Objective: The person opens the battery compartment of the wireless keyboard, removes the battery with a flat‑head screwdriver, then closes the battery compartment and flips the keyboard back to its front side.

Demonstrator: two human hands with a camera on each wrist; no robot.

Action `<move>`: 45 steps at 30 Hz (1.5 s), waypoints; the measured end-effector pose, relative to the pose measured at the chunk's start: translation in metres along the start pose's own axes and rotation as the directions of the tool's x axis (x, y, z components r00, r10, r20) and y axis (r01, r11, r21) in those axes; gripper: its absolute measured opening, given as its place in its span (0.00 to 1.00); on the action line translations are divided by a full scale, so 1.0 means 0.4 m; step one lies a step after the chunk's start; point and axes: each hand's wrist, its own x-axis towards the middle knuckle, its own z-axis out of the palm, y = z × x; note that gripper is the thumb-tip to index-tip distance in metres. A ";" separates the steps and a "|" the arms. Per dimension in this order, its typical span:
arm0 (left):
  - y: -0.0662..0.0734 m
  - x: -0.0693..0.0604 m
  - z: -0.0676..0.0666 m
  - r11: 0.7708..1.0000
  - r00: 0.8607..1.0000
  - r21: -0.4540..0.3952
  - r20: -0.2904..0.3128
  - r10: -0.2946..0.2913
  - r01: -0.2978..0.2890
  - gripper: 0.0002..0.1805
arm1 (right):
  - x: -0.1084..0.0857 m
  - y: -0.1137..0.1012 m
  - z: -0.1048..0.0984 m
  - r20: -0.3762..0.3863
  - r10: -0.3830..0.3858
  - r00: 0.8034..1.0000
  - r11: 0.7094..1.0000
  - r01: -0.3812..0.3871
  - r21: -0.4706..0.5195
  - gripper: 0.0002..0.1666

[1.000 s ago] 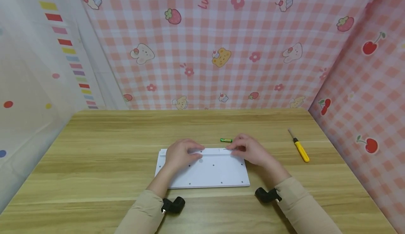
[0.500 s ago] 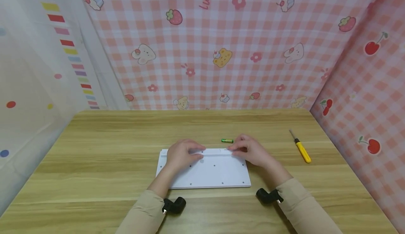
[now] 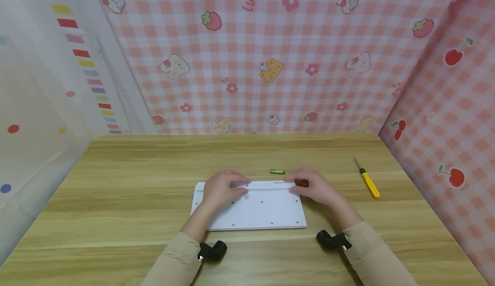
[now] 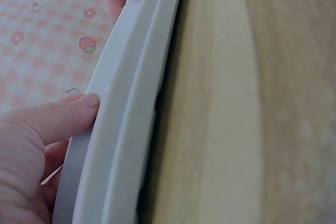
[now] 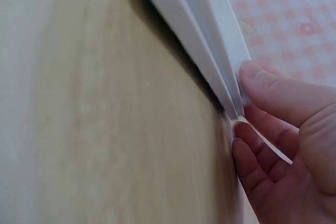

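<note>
A white keyboard (image 3: 251,210) lies underside up on the table, with small dark screw points across it and a raised ridge along its far edge. My left hand (image 3: 222,189) grips that ridge left of the middle, thumb on the near side and fingers over the back. The left thumb presses the white casing in the left wrist view. At the far right corner my right hand (image 3: 315,186) grips the ridge between thumb and fingers. A short dark slot (image 3: 279,182) shows on the ridge just left of it. In the right wrist view, fingers curl behind the corner.
A small green battery (image 3: 277,171) lies just beyond the keyboard's far edge. To the right rests a screwdriver (image 3: 369,182) with a yellow handle, its shaft pointing away. The wooden table (image 3: 135,161) ends at a checked cloth wall (image 3: 247,62).
My right hand has slid a little to the right along the ridge, uncovering the dark slot. The left hand and keyboard stay in place.
</note>
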 end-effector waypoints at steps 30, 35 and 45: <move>0.164 0.005 0.072 0.908 0.901 0.250 0.368 0.232 -0.336 0.65 | -0.102 0.004 -0.033 0.022 0.051 0.998 0.995 -0.053 0.081 0.21; 0.198 0.009 0.109 0.862 0.889 0.350 0.404 0.213 -0.366 0.73 | -0.124 0.007 -0.038 0.028 0.023 0.999 0.992 -0.026 0.125 0.21; 0.236 0.025 0.153 0.830 0.889 0.399 0.399 0.225 -0.390 0.74 | -0.167 0.024 -0.057 0.000 0.080 0.997 0.967 -0.078 0.243 0.23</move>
